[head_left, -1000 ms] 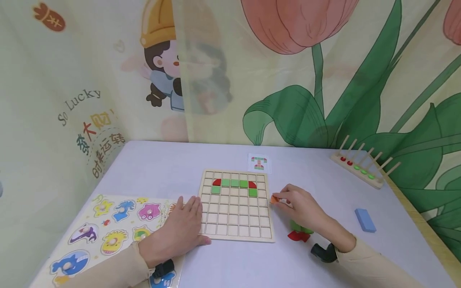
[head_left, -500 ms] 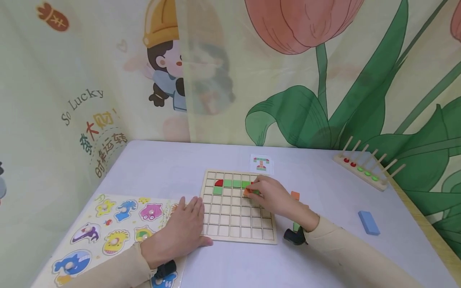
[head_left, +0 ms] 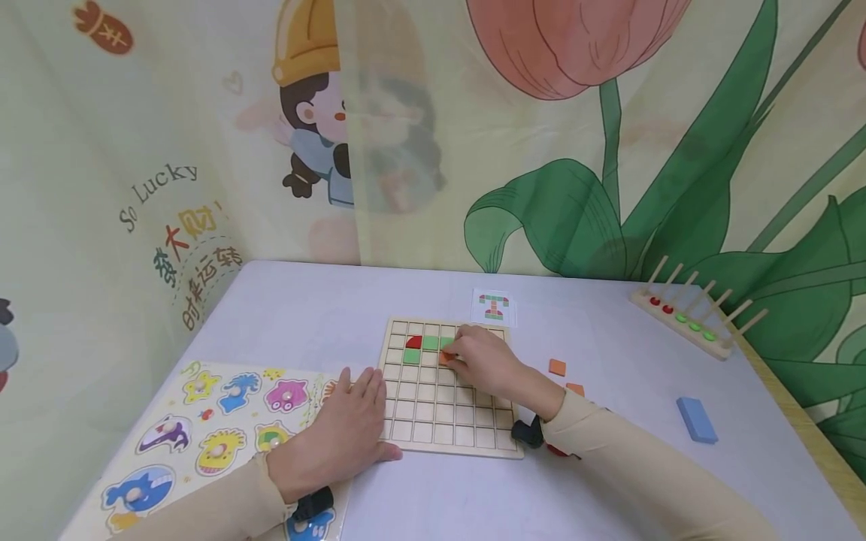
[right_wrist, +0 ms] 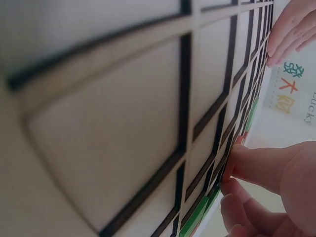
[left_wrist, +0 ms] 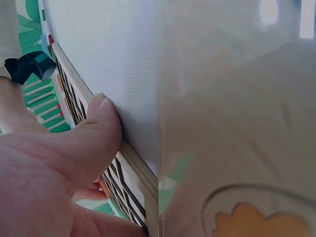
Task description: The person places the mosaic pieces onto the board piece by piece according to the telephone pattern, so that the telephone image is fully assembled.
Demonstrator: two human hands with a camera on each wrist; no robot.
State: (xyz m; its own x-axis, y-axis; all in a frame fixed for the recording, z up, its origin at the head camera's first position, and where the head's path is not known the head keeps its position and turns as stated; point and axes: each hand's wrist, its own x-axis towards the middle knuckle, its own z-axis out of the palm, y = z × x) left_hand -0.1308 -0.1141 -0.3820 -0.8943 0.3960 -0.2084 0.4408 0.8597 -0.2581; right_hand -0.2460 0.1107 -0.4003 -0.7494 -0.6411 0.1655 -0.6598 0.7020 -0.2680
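A wooden grid board (head_left: 425, 411) lies mid-table. In its upper part sit a red quarter-round tile (head_left: 414, 342) and green square tiles (head_left: 411, 356); my right hand covers others. Thumb and fingertips of my right hand (head_left: 497, 366) pinch an orange tile (head_left: 445, 358) at a cell below the green row. In the right wrist view the orange tile (right_wrist: 229, 167) is held on edge at the grid; whether it touches the bottom of the cell I cannot tell. My left hand (head_left: 331, 436) rests with straight fingers along the board's left edge, its thumb (left_wrist: 106, 121) against the frame.
A pattern card (head_left: 493, 307) lies behind the board. Orange squares (head_left: 557, 367) and a partly hidden red piece (head_left: 558, 451) lie right of it. Further right are a blue block (head_left: 696, 419) and a peg rack (head_left: 683, 328). A picture puzzle (head_left: 218, 451) lies left, under my left forearm.
My right hand has picked the orange tile up from the right of the board and carried it left over the grid. My left hand stays at the board's edge.
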